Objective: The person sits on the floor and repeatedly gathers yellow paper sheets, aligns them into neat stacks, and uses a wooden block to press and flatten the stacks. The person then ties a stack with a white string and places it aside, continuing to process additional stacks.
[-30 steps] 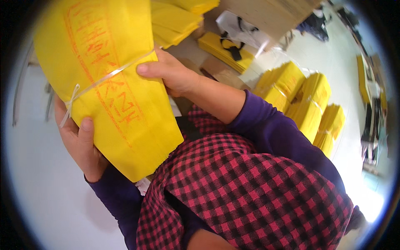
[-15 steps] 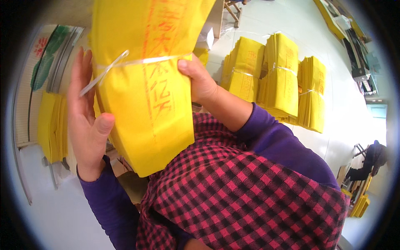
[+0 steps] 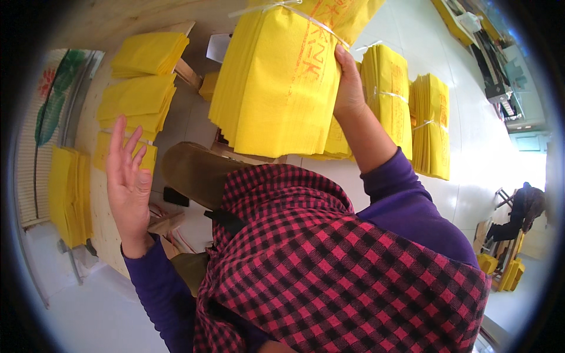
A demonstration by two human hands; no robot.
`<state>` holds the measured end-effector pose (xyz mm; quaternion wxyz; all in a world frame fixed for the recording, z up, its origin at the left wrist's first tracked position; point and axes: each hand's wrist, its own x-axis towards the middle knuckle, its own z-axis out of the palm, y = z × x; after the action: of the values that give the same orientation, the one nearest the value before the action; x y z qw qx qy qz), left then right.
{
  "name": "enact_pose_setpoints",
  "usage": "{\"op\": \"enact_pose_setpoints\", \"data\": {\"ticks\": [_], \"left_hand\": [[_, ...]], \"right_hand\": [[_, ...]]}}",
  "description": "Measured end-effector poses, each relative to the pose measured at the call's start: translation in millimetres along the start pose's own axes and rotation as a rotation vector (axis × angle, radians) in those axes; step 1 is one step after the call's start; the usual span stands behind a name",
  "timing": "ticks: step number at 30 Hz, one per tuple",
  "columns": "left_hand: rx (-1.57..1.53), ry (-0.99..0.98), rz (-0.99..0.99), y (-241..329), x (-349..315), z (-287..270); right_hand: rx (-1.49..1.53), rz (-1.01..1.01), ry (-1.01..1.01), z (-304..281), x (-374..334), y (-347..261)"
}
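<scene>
Clearly, the right hand (image 3: pixel 350 85) alone grips the tied bundle of folded yellow fabric pieces (image 3: pixel 273 88), its thumb pressed along the right edge near the white tie (image 3: pixel 315 22); its other fingers are mostly hidden, so how far they curl I cannot tell. Tilted, the bundle hangs in front of the person, its top running out of view, with red-orange print on the near face and layered edges on the left.

Well apart from it, the left hand (image 3: pixel 129 188) is raised wide open, fingers spread and thumb out, holding nothing. Behind that hand, folded yellow stacks (image 3: pixel 138 100) lie on a wooden table (image 3: pixel 106 238). Beyond the right forearm, tied yellow bundles (image 3: pixel 431 126) stand on the pale tiled floor (image 3: pixel 471 117). The person wears a red-and-black checked apron (image 3: pixel 353 253) over purple sleeves (image 3: pixel 393 182).
</scene>
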<state>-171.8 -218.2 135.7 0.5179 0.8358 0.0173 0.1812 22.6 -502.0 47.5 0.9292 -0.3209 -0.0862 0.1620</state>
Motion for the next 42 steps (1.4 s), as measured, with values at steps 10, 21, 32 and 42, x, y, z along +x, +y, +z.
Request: {"op": "enact_pose_setpoints", "data": {"ticks": [10, 21, 32, 42], "left_hand": [[-0.043, 0.021, -0.149, -40, -31, -15], [-0.117, 0.042, -0.241, -75, -65, -29], [-0.193, 0.033, -0.361, -107, -85, -37], [-0.223, 0.029, -0.407, -126, -97, -42]], "right_hand": [[-0.245, 0.172, 0.044, -75, -38, -53], [-0.449, 0.205, 0.473, -176, -46, -70], [-0.424, 0.286, 0.486, -167, -37, -50], [-0.418, 0.424, 0.61, -187, -26, -14]]}}
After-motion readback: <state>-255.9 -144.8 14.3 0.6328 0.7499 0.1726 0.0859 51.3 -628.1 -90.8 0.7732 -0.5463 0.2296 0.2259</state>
